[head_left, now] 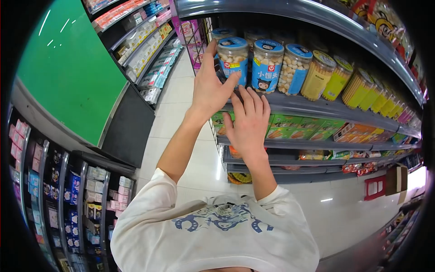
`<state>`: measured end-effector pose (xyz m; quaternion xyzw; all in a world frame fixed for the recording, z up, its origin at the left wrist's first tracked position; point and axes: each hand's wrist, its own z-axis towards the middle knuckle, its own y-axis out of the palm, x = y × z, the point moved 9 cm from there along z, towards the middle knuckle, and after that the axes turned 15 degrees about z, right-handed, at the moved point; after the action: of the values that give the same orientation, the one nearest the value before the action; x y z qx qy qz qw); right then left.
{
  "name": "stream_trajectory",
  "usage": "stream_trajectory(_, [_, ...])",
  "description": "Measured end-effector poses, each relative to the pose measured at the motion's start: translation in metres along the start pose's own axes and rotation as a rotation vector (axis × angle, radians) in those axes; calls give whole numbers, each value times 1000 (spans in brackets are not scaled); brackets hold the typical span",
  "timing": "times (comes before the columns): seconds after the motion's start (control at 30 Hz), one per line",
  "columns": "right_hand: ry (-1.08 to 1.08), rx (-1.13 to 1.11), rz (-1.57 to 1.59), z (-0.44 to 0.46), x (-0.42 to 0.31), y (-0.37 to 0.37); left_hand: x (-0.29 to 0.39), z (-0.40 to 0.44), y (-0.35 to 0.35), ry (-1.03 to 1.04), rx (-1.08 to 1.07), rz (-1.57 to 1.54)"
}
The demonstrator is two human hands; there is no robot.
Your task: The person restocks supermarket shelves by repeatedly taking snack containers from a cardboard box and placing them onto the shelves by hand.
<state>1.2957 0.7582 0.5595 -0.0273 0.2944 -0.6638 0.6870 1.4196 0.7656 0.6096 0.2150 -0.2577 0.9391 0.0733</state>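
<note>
At the left end of the shelf, my left hand (212, 85) grips a clear jar with a blue lid (233, 55), filled with small round biscuits. Its fingers reach round the left side and its thumb lies across the front label. Just below and to the right, my right hand (249, 119) has its fingers stretched out, with the tips at the front edge of the shelf (290, 100); it holds nothing. A second biscuit jar (267, 67) stands beside the first, followed by a third jar (294, 70). More blue-lidded jars are partly hidden behind them.
Yellow-lidded jars of sticks (318, 76) continue the row rightward. Green boxes (290, 127) fill the shelf below. A wire side panel and purple packs (189, 32) stand at the left end. Farther off are a green panel (68, 68), other stocked shelves and a red stool (375, 188).
</note>
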Motion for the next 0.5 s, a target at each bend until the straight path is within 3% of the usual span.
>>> stream_trajectory(0.3, [-143, 6, 232, -23, 2, -13, -11, -29, -2, -86, 83, 11])
stream_trajectory(0.5, [-125, -105, 408, -69, 27, -14, -11, -42, -1, -78, 189, 83])
